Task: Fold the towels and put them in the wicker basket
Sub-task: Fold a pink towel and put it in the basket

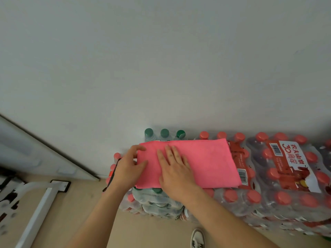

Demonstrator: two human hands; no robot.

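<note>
Towel (206, 163) count: 1, pink, and we see 2 hands on it. It lies flat on top of shrink-wrapped bottle packs (286, 178) stacked against the wall (161, 59). It reads as a wide rectangle w/ straight edges and a smooth, plain surface, apparently already folded, though we can't count the layers.

Left hand (128, 169) is at the towel's left edge, gripping it: index finger curled over the far-left corner, thumb on top of the cloth. A black strap (112, 173) sits by that wrist. Right hand (174, 171) lies flat on the left part of the towel, fingers straight and spread, palm pressing down, grasping nothing.

Green caps (164, 132): 3 show just past the towel's far edge, and a few more peek out under its near edge. Red caps (283, 197) cover the packs to the right, too many to count w/ certainty.

On the floor (86, 208): 1 shoe (198, 238) near us, and a white frame (41, 203) at left.
</note>
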